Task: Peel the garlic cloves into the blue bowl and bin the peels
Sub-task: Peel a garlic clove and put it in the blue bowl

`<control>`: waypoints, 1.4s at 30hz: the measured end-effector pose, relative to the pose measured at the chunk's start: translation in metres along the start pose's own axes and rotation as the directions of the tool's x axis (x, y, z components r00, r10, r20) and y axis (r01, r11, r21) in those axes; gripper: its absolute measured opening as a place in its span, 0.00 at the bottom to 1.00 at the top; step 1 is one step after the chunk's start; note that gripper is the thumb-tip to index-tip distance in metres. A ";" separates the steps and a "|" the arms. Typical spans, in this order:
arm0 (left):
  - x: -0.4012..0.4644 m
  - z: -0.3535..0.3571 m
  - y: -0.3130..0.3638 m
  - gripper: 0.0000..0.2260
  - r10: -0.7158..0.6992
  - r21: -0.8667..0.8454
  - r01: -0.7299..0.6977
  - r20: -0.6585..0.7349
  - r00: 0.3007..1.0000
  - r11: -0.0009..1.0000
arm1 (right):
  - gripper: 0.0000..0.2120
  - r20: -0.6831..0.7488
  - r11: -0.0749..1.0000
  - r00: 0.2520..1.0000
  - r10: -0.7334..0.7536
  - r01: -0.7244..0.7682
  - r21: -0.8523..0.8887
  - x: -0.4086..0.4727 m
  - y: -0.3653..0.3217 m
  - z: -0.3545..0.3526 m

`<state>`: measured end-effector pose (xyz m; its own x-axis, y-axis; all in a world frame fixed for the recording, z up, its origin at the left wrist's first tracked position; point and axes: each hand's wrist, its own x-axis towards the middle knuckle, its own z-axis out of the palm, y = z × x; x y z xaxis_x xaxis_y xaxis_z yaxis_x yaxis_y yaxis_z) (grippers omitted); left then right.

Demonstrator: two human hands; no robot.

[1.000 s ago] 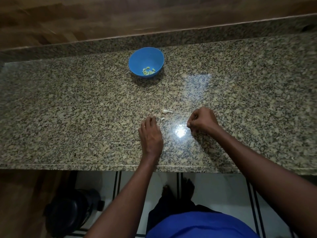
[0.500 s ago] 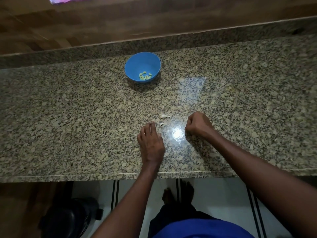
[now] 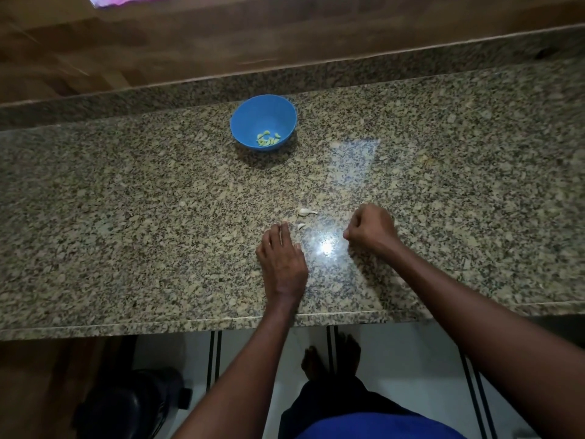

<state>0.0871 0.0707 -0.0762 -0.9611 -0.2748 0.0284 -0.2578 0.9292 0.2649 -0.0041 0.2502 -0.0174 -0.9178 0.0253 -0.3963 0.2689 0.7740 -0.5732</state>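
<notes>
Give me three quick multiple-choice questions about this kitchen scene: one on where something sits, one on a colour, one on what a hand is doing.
1. Where is the bowl?
A. Toward the back of the counter
B. On the floor
C. Under the left hand

2. What colour is the bowl?
A. Red
B. Blue
C. White

3. How does the left hand lie?
A. Curled in a fist
B. Lifted holding the bowl
C. Flat on the counter, fingers straight

Answers:
1 A, it stands near the backsplash, beyond both hands.
2 B, its wall is plainly blue.
3 C, its fingers stretch toward two white garlic bits; the right hand is the curled one.
</notes>
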 end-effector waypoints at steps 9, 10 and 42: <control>0.001 0.001 -0.002 0.24 0.015 0.009 -0.015 -0.022 1.000 1.000 | 0.05 0.131 0.979 0.986 0.102 -0.123 0.160 0.000 0.007 -0.013; 0.001 0.002 -0.002 0.24 0.018 0.011 -0.018 -0.023 1.000 1.000 | 0.06 0.158 0.967 0.977 0.142 -0.170 0.187 0.002 0.005 -0.014; 0.032 -0.095 0.080 0.06 0.185 -0.843 0.358 0.457 0.870 0.401 | 0.05 0.000 0.907 0.979 -0.205 0.190 0.376 -0.049 0.008 -0.064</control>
<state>0.0452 0.1127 0.0372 -0.9291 0.0456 -0.3670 -0.3638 0.0659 0.9292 0.0238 0.2959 0.0435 -0.9535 -0.1336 -0.2702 0.1794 0.4688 -0.8649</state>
